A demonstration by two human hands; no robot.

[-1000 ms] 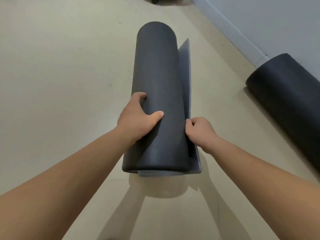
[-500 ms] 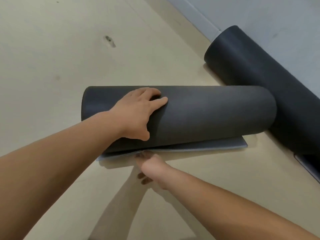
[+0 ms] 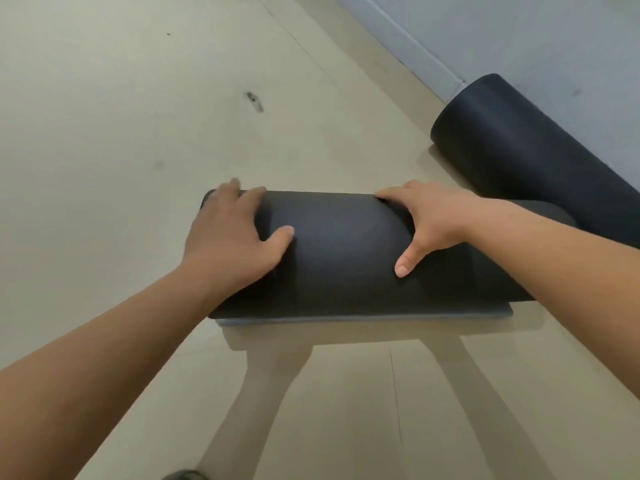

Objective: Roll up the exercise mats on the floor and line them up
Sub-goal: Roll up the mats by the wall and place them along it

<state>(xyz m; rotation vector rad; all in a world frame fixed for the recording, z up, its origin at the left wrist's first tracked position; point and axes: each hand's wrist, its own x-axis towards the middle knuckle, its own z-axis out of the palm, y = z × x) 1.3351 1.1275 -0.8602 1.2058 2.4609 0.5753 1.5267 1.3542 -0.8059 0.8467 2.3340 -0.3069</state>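
The left hand (image 3: pixel 235 233) lies flat and spread on the left part of a dark grey rolled foam exercise mat (image 3: pixel 343 251). Its fingers reach over the top towards the far side and its thumb is stretched out to the right on the near face. It presses on the roll rather than clasping it. The right hand (image 3: pixel 429 223) rests the same way further right on the roll, with its fingers laid over the crown and its thumb pointing down the near side, so this hand too is spread and not closed. Both bare forearms come in from the near edge, one on each side. The roll lies on its side, crosswise, on the pale beige smooth floor (image 3: pixel 104 133). A thin loose flap of the mat (image 3: pixel 363 315) shows flat along its near bottom edge. The right end of the roll reaches a second dark grey rolled foam mat (image 3: pixel 519 157), and whether the two touch cannot be told. This second roll lies at an angle along the grey-blue wall (image 3: pixel 536 39) at the far right, close against the pale skirting board (image 3: pixel 408 46). A small dark scuff mark (image 3: pixel 254 101) sits on the floor beyond the hands, well apart from both rolls.
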